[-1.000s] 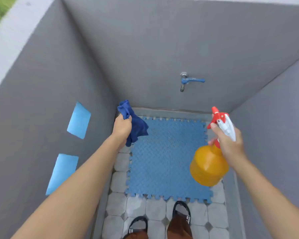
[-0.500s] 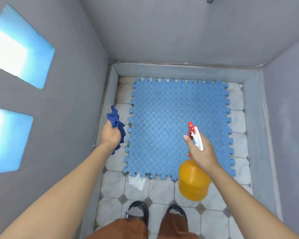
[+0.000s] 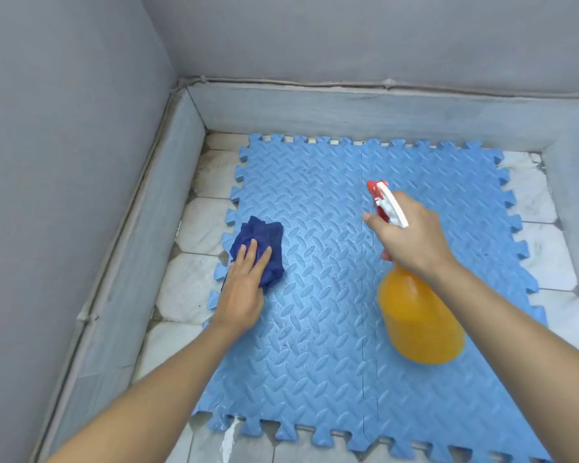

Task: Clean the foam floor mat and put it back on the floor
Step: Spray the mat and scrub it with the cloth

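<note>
Blue foam mat [image 3: 331, 312] is lying flat on the tiled floor [image 3: 194, 282], basically filling the little walled-in corner w/ grey walls [image 3: 64, 162] on the left and at the back. Puzzle-edge teeth all round, and a seam runs down the middle where 2 pieces join. Left hand [image 3: 243, 292] has fingers straight and is pressing a dark blue cloth [image 3: 261, 248] flat onto the mat near its left edge, cloth's bunched up under the fingertips. Right hand [image 3: 411, 235] is curled round the neck of an orange spray bottle [image 3: 418, 325], index finger out front by the red/white trigger head, nozzle pointing away over the mat. Bottle's held up off the mat, tilted, approx over the right half. White smear on the tiles by the near-left corner, can't tell what it is.
</note>
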Tool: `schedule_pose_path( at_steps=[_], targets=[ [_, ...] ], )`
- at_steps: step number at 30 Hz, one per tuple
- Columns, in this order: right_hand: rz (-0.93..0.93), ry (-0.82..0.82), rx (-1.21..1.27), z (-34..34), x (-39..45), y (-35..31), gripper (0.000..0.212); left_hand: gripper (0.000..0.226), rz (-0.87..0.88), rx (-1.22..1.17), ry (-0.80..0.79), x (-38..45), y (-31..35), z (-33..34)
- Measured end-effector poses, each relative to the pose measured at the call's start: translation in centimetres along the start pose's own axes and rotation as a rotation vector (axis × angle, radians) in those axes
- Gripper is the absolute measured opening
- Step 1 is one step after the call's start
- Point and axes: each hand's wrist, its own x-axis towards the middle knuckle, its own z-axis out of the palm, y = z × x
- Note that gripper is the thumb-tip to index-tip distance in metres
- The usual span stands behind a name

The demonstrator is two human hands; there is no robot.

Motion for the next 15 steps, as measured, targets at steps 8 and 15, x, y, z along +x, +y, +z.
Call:
schedule_pose_path(
  at_steps=[8, 15],
  targets=[
    [0.072, -0.151, -0.107, 4.9, 3.5, -0.8, 0.034, 0.07, 0.126, 0.086, 0.159, 0.5, -1.6, 3.6],
    [0.028, -0.092, -0.227, 4.9, 0.3, -1.0, 0.031, 0.071, 0.106, 0.125, 0.198, 0.1, -1.8, 3.5]
  ],
)
